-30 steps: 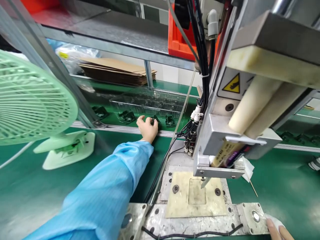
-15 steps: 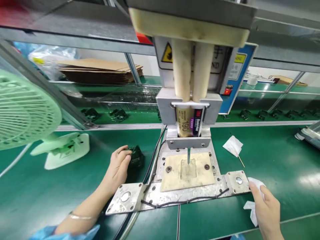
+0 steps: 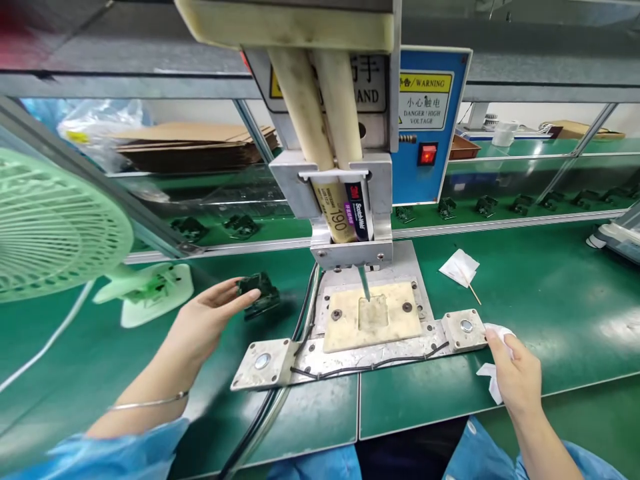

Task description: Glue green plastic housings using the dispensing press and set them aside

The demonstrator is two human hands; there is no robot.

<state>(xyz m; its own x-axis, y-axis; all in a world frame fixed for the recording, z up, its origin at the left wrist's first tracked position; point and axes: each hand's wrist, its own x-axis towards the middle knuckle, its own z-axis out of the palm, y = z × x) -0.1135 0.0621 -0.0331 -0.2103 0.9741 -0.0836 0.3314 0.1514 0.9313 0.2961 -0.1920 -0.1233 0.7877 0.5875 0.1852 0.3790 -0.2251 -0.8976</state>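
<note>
Between the thumb and fingers of my left hand [image 3: 207, 313] is a small black-and-green electronic part [image 3: 260, 295], held left of the dispensing machine; its exact kind I cannot make out. My right hand [image 3: 517, 373] pinches a white tissue [image 3: 500, 330] beside the machine's right push button [image 3: 466, 326]. Part of the tissue hangs below the fingers. In front of me stands the glue dispenser with a twin-barrel adhesive cartridge [image 3: 345, 210]. Its thin nozzle [image 3: 364, 283] points down at a cream fixture plate [image 3: 330, 337] with a square recess. The left push button [image 3: 262, 361] sits nearer my left forearm.
A green fan [image 3: 60, 227] stands at the left. A white paper square [image 3: 455, 265] with a wooden stick [image 3: 474, 293] lies right of the machine. Black cables [image 3: 265, 407] run down the bench. Several dark parts [image 3: 486, 206] line the rear strip, below cardboard sheets [image 3: 190, 147].
My left hand has lifted the electronic part slightly and turned it, thumb now across its front. The view has shifted and tilted. My right hand still pinches the tissue.
</note>
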